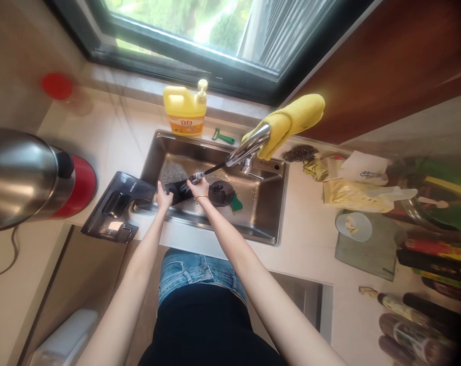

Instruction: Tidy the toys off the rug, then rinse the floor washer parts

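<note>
In the sink (266, 203), my left hand (164, 195) is closed around the near end of a black, elongated part (179, 190). My right hand (198, 188) grips a pull-out faucet sprayer (199, 176) right beside that part. A dark hose (217, 168) joins the sprayer to the chrome faucet (249, 145). To the right of my right hand lie a dark, rounded, see-through piece (221, 193) and a green scrap or pad (236, 203). A dark appliance piece (118, 206) with light lettering rests on the counter's left edge, near my left hand.
Behind the sink stand a yellow detergent jug (184, 112) and a green peeler (223, 136). Yellow rubber gloves (291, 122) drape over the faucet. A steel-and-red appliance (35, 178) is at left. On the right are a scrubber (299, 153), packets (358, 195) and a small bowl (353, 226).
</note>
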{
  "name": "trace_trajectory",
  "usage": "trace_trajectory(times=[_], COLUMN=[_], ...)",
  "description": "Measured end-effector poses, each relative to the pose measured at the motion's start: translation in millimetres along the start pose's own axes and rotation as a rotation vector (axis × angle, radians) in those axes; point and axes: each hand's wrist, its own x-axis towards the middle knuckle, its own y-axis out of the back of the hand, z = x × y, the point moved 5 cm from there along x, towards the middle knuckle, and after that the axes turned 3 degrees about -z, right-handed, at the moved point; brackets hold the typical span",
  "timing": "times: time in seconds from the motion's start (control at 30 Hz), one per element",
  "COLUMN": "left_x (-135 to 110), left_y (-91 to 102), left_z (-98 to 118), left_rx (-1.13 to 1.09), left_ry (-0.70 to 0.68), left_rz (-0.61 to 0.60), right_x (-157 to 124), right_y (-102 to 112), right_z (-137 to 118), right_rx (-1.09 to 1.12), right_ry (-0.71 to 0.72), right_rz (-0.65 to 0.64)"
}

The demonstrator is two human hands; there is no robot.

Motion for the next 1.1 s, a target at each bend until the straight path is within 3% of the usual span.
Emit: trace_trajectory(times=[0.57, 1.1], left_x=[-14.2, -20.5], left_y=[15.8, 17.0], left_z=[8.4, 9.5], left_rx=[0.085, 0.168], left_ry=[-0.211, -0.306], left_rz=[-0.027, -0.066], right_x=[2.1, 11.2], right_y=[-3.1, 5.2], right_z=[-5.9, -2.1], right_rx=[0.122, 0.046], right_ry=[-0.068, -0.037], right_rz=[-0.008, -0.073])
